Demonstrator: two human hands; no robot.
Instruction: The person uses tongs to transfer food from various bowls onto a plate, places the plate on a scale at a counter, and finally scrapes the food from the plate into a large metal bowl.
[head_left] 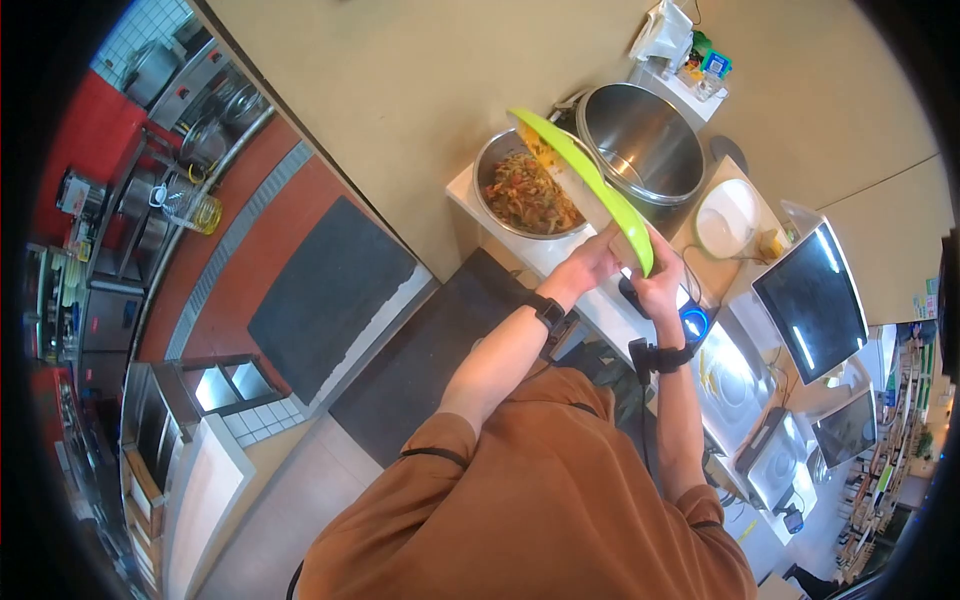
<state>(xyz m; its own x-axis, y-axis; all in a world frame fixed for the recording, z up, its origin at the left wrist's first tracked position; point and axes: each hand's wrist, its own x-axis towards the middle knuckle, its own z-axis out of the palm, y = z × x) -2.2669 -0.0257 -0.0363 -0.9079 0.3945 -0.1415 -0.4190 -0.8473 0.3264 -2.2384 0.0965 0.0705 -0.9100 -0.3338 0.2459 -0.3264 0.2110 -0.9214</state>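
A bright green dish (600, 185) with a pale inner side is held steeply tilted in both my hands. Its far end is over a round metal pot (481, 160) of mixed cooked food (527, 195), and some yellowish food clings inside that end. My left hand (597, 258) grips the near part of the dish at the left. My right hand (658, 285) is closed on its near end, fingers partly hidden. Just right of the dish stands a large, deep metal pot (645, 140) with shiny inner walls.
To the right are a white round container (728, 218), a dark-screened monitor (812, 300) and a metal weighing platform (730, 385). A bag and small packets lie on a white stand (675, 85) at the back. Left, a doorway shows kitchen racks and an oil bottle (190, 205).
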